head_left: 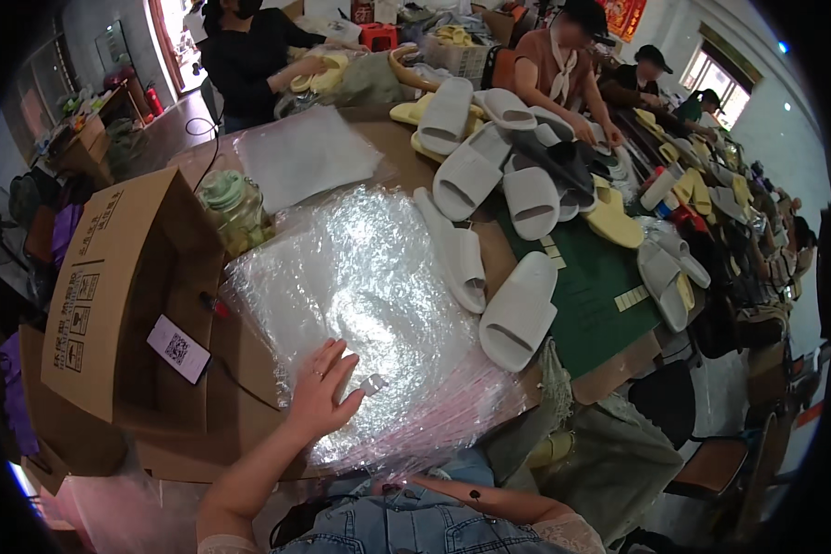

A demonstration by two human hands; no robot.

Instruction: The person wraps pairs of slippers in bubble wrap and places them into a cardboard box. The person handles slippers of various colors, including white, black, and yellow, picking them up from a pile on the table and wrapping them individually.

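Observation:
My left hand [323, 392] lies on a thick stack of clear plastic bags [369, 268], its fingers stretched out and nothing gripped in them. Beside its thumb is a small shiny pale patch that I cannot make out. From the lower right my right forearm [499, 501] reaches in to the stack's near edge, in front of my denim clothing. The right hand's fingers are hidden there at the pinkish bag edges. Two light grey slippers, one upright on its sole [519, 312] and another tilted on its side [457, 254], rest at the right edge of the stack.
An open cardboard box [111, 305] stands left, with a phone-like card [179, 349] showing a square code. Behind are a glass jar [231, 208] and flat plastic sheets [305, 157]. Grey and yellow slippers pile up at right by a green mat [586, 319]. Co-workers sit across the table.

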